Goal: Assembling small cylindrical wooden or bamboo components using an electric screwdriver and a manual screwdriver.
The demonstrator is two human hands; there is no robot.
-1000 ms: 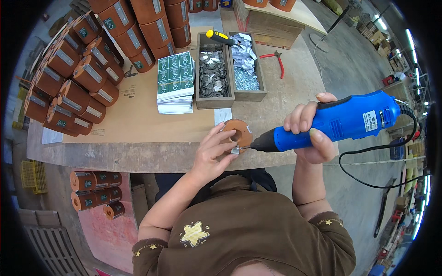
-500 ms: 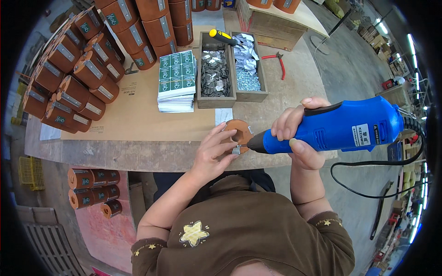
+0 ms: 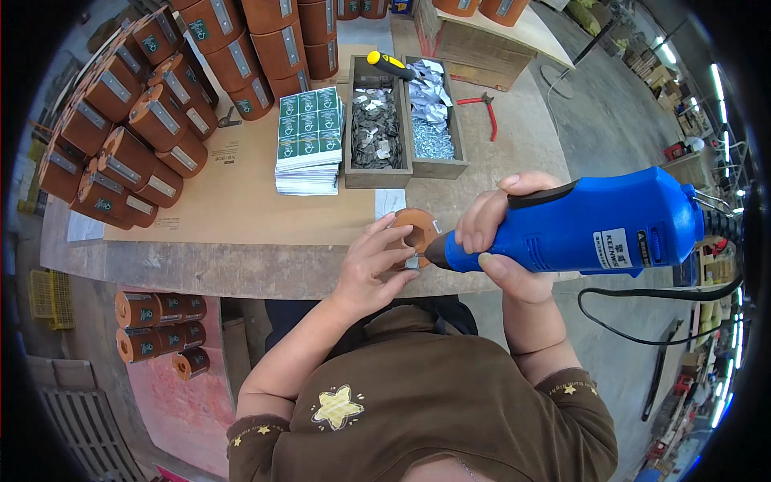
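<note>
My right hand point(image 3: 480, 223) is wrapped round a blue electric screwdriver point(image 3: 562, 229) with a black cord. The tool lies nearly level, its dark nose reaching left to the brown cylinder point(image 3: 416, 218) near the table's front edge. Whether its bit touches the cylinder is hidden. My left hand point(image 3: 368, 271) grips that cylinder from the left, fingers curled at its central hole. A small metal piece point(image 3: 413, 263) shows on the cylinder's end by my left thumb.
Beyond stand a stack of green-and-white label cards point(image 3: 308, 153), a wooden box point(image 3: 377, 178) of metal pieces and screws, and red-handled pliers point(image 3: 492, 120). Brown cylinders point(image 3: 120, 161) are stacked at the left; several more lie on a pink surface point(image 3: 173, 394). A yellow-and-black handle point(image 3: 387, 63) rests across the box.
My right hand and the electric screwdriver have shifted a little left, bringing the nose further over the cylinder. My left hand stays almost where it was.
</note>
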